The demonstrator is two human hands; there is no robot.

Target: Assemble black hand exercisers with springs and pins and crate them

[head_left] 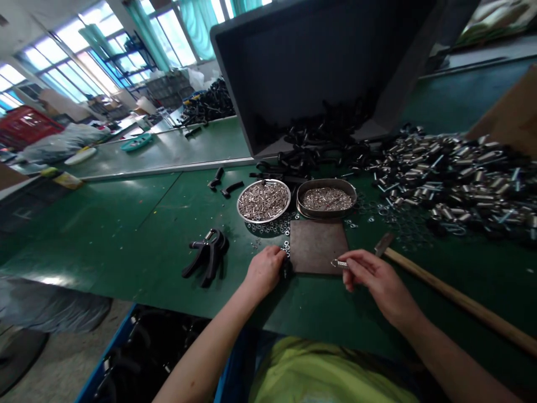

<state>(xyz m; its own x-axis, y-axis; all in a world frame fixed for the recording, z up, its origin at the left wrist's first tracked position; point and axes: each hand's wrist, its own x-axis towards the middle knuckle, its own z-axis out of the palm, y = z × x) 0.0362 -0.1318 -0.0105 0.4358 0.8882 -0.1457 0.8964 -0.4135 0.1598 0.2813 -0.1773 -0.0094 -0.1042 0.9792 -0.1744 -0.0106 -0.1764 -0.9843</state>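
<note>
- The right hand (371, 277) pinches a small spring (342, 263), the thumb and fingers closed on it. One end sticks out from the fingertips, over the near right corner of a metal plate (319, 246); I think it is held so to leave this end free.
- The left hand (263, 272) rests at the plate's left edge, fingers bent and close together, by a black part (286, 267). I cannot tell whether the fingers grip it, because the hand hides them.
- Loose washers (274, 228) lie near these fingers, below a round dish (239, 208) of small metal pieces.
- The dish and an oval tin (327, 213) stand just beyond the plate, probably to be in easy reach of both hands.
- The hammer (455, 296) lies at the right, its head near the right hand, perhaps for quick picking.
</note>
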